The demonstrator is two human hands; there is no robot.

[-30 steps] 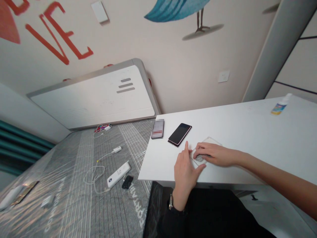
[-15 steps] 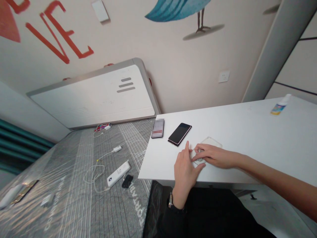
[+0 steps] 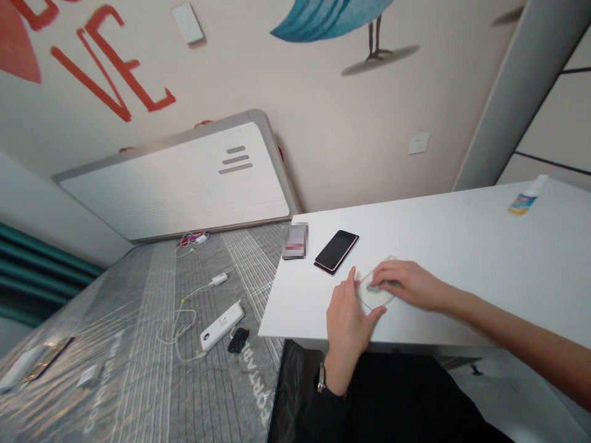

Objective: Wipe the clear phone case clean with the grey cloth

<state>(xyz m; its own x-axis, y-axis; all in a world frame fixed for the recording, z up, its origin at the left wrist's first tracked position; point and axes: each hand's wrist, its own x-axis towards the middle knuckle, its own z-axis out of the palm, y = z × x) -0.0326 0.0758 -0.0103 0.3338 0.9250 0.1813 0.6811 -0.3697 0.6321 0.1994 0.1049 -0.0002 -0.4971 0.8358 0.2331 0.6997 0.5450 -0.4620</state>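
Note:
A clear phone case (image 3: pixel 375 299) lies flat near the front edge of the white table. My left hand (image 3: pixel 347 315) steadies its left end, with the thumb and fingers spread around the edges. Over the case is my right hand (image 3: pixel 409 283), fingers bent and pressed together against its inside. Something small and pale shows under those fingertips, too hidden to name. Just beyond my left hand rests a dark-screened smartphone (image 3: pixel 337 251), lying on another thin dark item.
A blurred-out flat item (image 3: pixel 295 240) sits at the table's left corner. At the far right stands a spray bottle (image 3: pixel 526 197). Left of the table, a plastic-covered mattress (image 3: pixel 152 381) bears a white power bank (image 3: pixel 222 325), cables and a small black object (image 3: pixel 239 340).
My right hand has slid right and away along the case, uncovering more of its near end. My left hand stays at the same end of the case.

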